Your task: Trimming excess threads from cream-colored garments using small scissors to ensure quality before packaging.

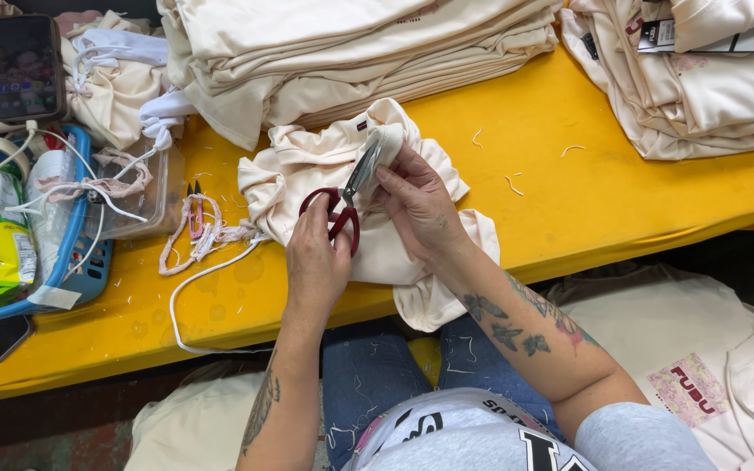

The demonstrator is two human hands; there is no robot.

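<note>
Cream cotton, soft and floppy, that's what this garment (320,174) looks like from where I'm standing. It's bunched up on the yellow table (569,201), right at the near edge, with a tail of it drooping over toward the person's lap. Light stuff, I'd guess, and it'll slide and fold on itself unless it's pinched.

Right hand (419,205) has its fingers closed on a fold near the top of the garment, holding it up taut. Left hand (316,262) has fingers through the red loops of the scissors (346,196), clamped on them, blades pointing up at that pinched bit (can't tell whether the blades are parted).

Best grip on cloth like this is probably a firm pinch right beside the spot being trimmed, since anything slack would just bend away from the blades.

Stacks of folded cream pieces (351,52) sit behind, thread scraps all over.
</note>
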